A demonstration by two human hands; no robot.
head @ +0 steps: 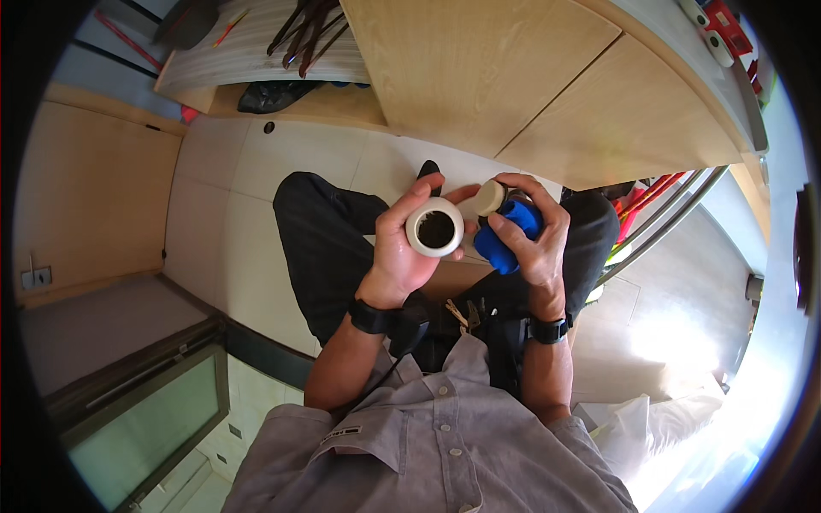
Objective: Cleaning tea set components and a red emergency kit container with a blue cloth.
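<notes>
My left hand (392, 247) holds a small round white jar (415, 242), its mouth turned up towards me. Dark, loose contents (436, 229) show inside the opening. Close beside it, my right hand (537, 238) grips a crumpled blue cloth (499, 249) together with a cream-coloured round lid or cap (490, 197). The part behind that cap is mostly covered by fingers and cloth. Both hands are above my lap, between my bent knees in dark trousers (321, 250). A small gap separates the jar from the cloth.
Pale wood cabinet doors (487, 70) stand in front of me. Several dark hangers (311, 32) lie on a shelf, with a black plastic bag (276, 95) below. Curved metal tubes (673, 221) are at the right. Keys (471, 315) hang at my waist. A wooden door (102, 199) is at left.
</notes>
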